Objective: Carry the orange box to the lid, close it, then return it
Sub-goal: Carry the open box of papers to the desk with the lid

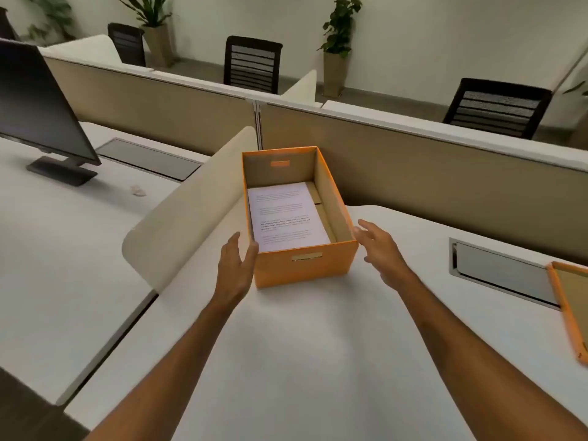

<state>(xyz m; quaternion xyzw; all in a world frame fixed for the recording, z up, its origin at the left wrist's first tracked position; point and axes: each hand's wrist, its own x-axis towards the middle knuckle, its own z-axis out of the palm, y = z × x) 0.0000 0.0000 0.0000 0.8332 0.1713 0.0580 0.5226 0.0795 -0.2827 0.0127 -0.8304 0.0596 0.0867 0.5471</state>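
An open orange box (pixel 305 268) stands on the white desk (pixel 302 345), in the far left corner by the dividers. White printed sheets (pixel 286 216) lie inside it. My left hand (pixel 235 265) is beside the box's near left corner, thumb touching or almost touching the edge, fingers apart. My right hand (pixel 380 246) hovers just right of the near right corner, fingers spread, holding nothing. The orange lid (pixel 571 307) lies upside down at the desk's right edge, partly cut off by the frame.
A cream curved divider (pixel 191 211) runs along the desk's left side and a tan partition (pixel 445 173) along the back. A metal cable hatch (pixel 499 275) sits between box and lid. A monitor (pixel 38 109) stands on the neighbouring desk. Chairs and plants are beyond.
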